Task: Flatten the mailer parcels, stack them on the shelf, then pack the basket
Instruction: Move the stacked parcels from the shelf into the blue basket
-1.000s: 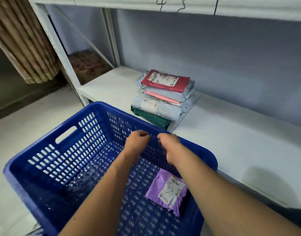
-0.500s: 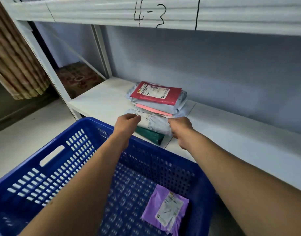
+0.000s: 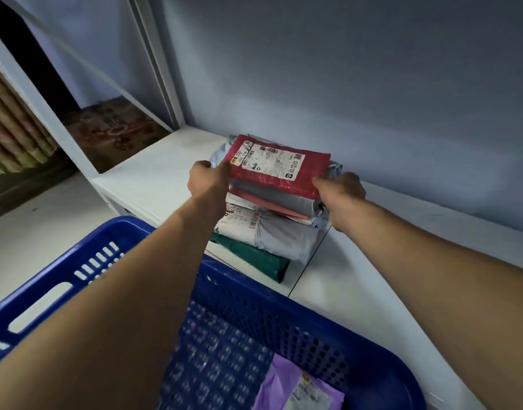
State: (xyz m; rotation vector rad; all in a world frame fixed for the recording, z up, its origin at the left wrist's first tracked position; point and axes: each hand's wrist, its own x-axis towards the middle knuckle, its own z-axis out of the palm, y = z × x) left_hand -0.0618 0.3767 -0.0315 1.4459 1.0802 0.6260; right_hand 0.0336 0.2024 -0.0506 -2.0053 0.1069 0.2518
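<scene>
Two hands clamped the red mailer (image 3: 279,170) between them, left hand (image 3: 208,180) and right hand (image 3: 341,187) at opposite edges; parcel stack (image 3: 272,232) beneath them.

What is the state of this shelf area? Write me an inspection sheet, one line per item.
Surface: white shelf board carries one stack of parcels.
Job's things: red plastic mailer with a white label tops the stack, above grey plastic mailers and a dark green mailer at the bottom; a purple plastic mailer lies in the blue perforated plastic basket in front of the shelf.
Clutter: nothing seen.
Grippers: left hand grips the red mailer's left edge, right hand its right edge.
Cables: nothing seen.
Surroundings: blue-grey wall behind; white metal upright; patterned mat on the floor; beige pleated curtain at left.
</scene>
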